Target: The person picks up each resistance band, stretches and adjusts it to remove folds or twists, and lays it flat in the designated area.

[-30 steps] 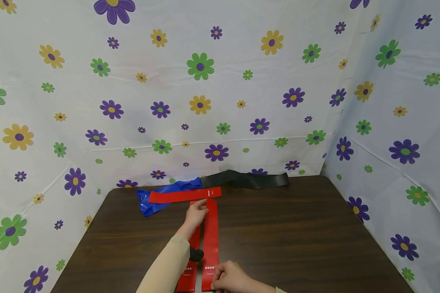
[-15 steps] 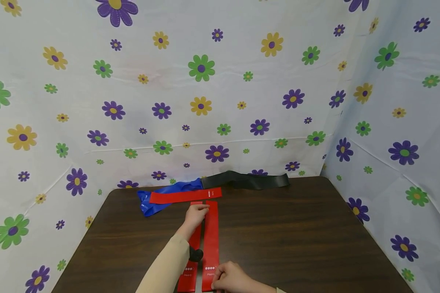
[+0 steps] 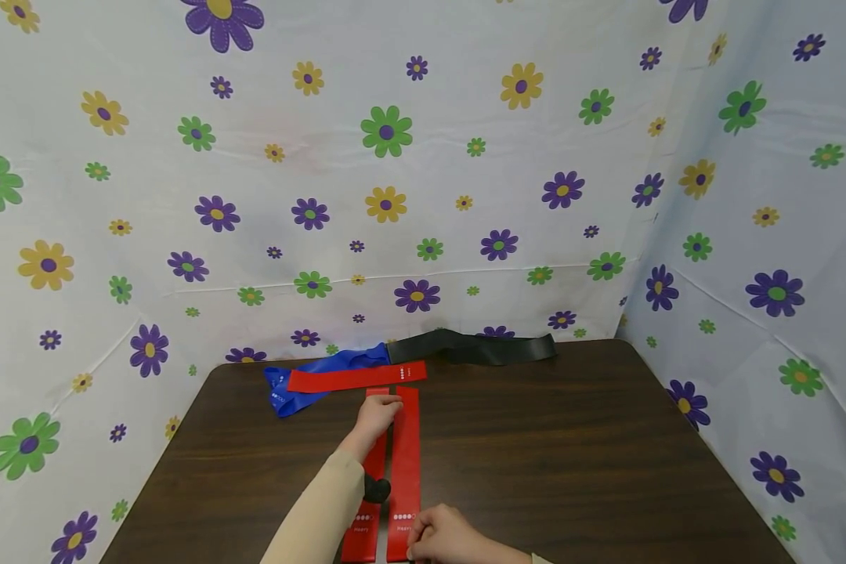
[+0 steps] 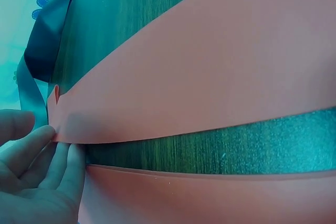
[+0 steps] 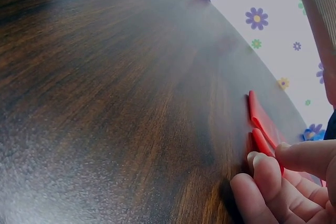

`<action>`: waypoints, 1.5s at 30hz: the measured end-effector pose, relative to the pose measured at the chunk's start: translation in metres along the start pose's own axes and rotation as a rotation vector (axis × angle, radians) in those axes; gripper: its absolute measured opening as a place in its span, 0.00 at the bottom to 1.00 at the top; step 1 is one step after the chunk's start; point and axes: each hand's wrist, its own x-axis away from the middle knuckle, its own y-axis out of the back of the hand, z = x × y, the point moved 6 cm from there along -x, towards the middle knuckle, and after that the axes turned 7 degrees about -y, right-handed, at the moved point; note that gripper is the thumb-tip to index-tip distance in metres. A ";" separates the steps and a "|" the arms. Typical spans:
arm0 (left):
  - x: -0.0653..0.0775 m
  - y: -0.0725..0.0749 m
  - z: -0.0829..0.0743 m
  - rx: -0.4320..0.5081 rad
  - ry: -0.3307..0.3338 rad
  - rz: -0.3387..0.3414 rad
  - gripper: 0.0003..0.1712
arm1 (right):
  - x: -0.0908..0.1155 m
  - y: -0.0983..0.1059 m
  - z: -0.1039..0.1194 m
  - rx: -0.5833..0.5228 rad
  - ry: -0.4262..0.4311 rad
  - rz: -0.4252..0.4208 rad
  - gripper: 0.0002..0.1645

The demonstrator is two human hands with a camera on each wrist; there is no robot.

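From the head view, the right red band (image 3: 406, 462) lies lengthwise on the dark table (image 3: 571, 446), just beside the left red band (image 3: 377, 457); only here do the printed dots and "Heavy" show. The left hand (image 3: 377, 415) holds the far left corner of the right red band, its fingers bent and close together, while the right hand (image 3: 447, 536) pinches the near right corner. The left wrist view adds a small fold standing up at the far end, though its blue-green cast turns the red to salmon. The right wrist view shows thumb and finger meeting on the near end and reveals rounded red folds there; most of the band's length is hidden behind the hand. A cream sleeve (image 3: 320, 501) and a black object (image 3: 377, 490) at the wrist cover part of the left red band. The undersides of both grips are hard to make out.
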 end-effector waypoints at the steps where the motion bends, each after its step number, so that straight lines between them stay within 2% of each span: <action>1: -0.001 0.000 0.000 -0.004 0.001 -0.003 0.18 | 0.000 0.000 0.000 0.000 0.000 0.002 0.03; 9: -0.001 0.001 0.000 -0.030 0.001 0.005 0.17 | 0.000 -0.001 -0.001 -0.010 -0.026 0.011 0.03; 41: -0.003 -0.002 -0.001 -0.055 0.006 0.039 0.19 | 0.000 -0.001 0.002 -0.021 0.032 0.021 0.02; 45: -0.003 -0.002 -0.004 -0.063 -0.004 0.039 0.19 | 0.001 -0.001 0.002 -0.028 0.029 0.044 0.04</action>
